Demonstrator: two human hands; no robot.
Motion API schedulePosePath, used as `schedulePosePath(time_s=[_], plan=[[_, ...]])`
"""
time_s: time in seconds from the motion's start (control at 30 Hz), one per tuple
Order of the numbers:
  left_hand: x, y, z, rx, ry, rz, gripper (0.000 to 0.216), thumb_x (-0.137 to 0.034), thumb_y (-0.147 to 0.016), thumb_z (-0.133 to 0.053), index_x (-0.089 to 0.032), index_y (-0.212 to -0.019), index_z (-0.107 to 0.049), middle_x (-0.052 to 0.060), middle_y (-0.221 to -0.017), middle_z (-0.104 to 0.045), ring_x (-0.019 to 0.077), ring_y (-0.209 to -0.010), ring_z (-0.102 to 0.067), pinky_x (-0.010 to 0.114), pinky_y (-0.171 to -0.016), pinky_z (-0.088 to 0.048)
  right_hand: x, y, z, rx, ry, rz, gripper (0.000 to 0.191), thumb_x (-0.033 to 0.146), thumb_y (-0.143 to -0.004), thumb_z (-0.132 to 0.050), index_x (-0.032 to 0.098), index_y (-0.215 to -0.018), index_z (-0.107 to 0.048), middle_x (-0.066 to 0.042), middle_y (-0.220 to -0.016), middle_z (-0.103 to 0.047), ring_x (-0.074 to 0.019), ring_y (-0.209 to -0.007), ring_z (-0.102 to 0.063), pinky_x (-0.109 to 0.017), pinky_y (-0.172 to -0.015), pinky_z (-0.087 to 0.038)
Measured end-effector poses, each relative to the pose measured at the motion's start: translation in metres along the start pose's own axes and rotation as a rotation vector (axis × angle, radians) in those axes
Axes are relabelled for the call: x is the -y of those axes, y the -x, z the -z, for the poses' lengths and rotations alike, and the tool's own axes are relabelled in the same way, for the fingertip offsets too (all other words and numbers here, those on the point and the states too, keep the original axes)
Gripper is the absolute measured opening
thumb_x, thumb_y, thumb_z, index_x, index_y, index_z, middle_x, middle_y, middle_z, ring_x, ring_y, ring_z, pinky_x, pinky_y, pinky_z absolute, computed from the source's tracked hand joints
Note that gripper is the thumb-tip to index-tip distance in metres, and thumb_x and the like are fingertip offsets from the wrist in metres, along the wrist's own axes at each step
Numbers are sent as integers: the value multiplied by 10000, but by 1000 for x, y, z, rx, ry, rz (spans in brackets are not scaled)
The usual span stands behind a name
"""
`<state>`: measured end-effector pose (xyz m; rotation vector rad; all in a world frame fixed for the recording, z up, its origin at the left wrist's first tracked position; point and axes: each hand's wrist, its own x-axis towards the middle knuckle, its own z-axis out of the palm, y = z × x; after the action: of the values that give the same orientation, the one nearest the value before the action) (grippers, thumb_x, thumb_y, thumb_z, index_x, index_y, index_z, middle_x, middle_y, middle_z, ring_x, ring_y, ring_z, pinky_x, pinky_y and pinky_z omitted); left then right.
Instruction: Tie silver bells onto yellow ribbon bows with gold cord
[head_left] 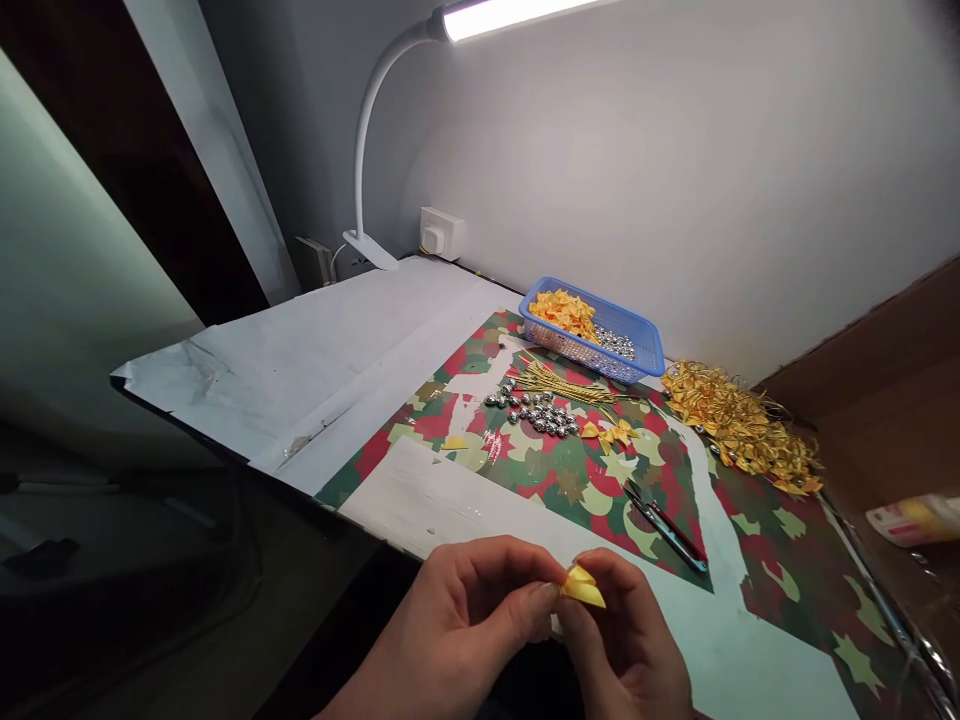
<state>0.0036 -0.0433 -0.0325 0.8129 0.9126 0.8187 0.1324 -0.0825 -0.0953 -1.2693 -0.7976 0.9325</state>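
My left hand and my right hand meet at the near table edge. Both pinch a small yellow ribbon bow between thumbs and fingertips. On the camouflage-patterned mat farther back lie several silver bells, a bundle of thin gold wires and a few loose yellow bows. Dark scissors lie just beyond my right hand.
A blue basket with yellow bows and silver bells stands at the back. A heap of finished gold pieces lies to the right. A clip lamp and a wall socket are at the back left. Brown cardboard borders the right.
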Motion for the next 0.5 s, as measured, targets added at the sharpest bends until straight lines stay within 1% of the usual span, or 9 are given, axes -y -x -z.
schedulePosePath(time_s=[0.1, 0.17, 0.2, 0.23, 0.27, 0.3, 0.37, 0.43, 0.5], plan=[[2, -1, 1, 8, -50, -22, 124, -301, -838, -765, -181, -835, -797, 31, -828, -789, 208, -844, -688, 268, -787, -520, 2, -1, 1, -33, -9, 4, 407, 492, -801, -824, 236, -1061, -645, 3, -871, -713, -129, -719, -681, -182, -629, -536], [3, -2, 2, -4, -92, -38, 129, -302, -839, -757, -180, -837, -798, 41, -834, -790, 214, -840, -680, 278, -785, -517, 7, -5, 3, -57, 42, 78, 336, 452, -839, -802, 250, -1066, -658, 22, -827, -712, -114, -691, -674, -179, -629, -527], [4, -2, 2, -14, -107, -49, 130, -304, -838, -755, -181, -837, -795, 41, -833, -787, 214, -833, -674, 280, -779, -516, 9, -8, 4, -66, 81, 161, 270, 420, -873, -776, 259, -1060, -666, 20, -844, -713, -123, -732, -682, -197, -673, -535], [5, -2, 2, -24, -121, -63, 130, -310, -836, -754, -184, -833, -789, 36, -820, -777, 210, -814, -664, 277, -764, -514, 12, -11, 6, -71, 132, 280, 186, 377, -913, -735, 265, -1050, -675, 8, -892, -715, -140, -799, -686, -232, -731, -541], [6, -2, 1, -35, -136, -79, 130, -315, -834, -753, -189, -826, -781, 28, -800, -763, 203, -792, -652, 273, -747, -512, 15, -15, 8, -68, 196, 423, 97, 324, -947, -688, 268, -1026, -686, -11, -962, -707, -162, -877, -680, -272, -782, -535], [6, -2, 1, -55, -152, -97, 130, -322, -831, -753, -194, -814, -770, 17, -779, -745, 198, -772, -640, 269, -733, -510, 19, -19, 11, -59, 271, 573, 57, 279, -968, -642, 270, -987, -695, -28, -1027, -688, -185, -953, -661, -313, -825, -520], [5, -1, -2, -111, -184, -137, 132, -330, -824, -749, -206, -779, -748, 1, -743, -711, 191, -740, -623, 261, -707, -508, 25, -26, 15, -36, 449, 826, 134, 244, -979, -593, 276, -912, -705, -48, -1068, -644, -223, -1024, -618, -376, -854, -488], [2, 1, -5, -158, -222, -178, 132, -328, -824, -736, -215, -755, -739, 0, -733, -702, 199, -734, -631, 259, -692, -512, 30, -30, 16, -28, 637, 967, 141, 228, -960, -612, 289, -889, -716, -52, -1013, -634, -236, -987, -604, -398, -822, -468], [1, 2, -7, -167, -247, -220, 112, -298, -824, -722, -221, -745, -741, 2, -728, -711, 204, -726, -651, 258, -692, -520, 32, -31, 14, -27, 765, 1045, 156, 179, -937, -628, 299, -891, -716, -44, -955, -661, -238, -950, -613, -419, -818, -446]])
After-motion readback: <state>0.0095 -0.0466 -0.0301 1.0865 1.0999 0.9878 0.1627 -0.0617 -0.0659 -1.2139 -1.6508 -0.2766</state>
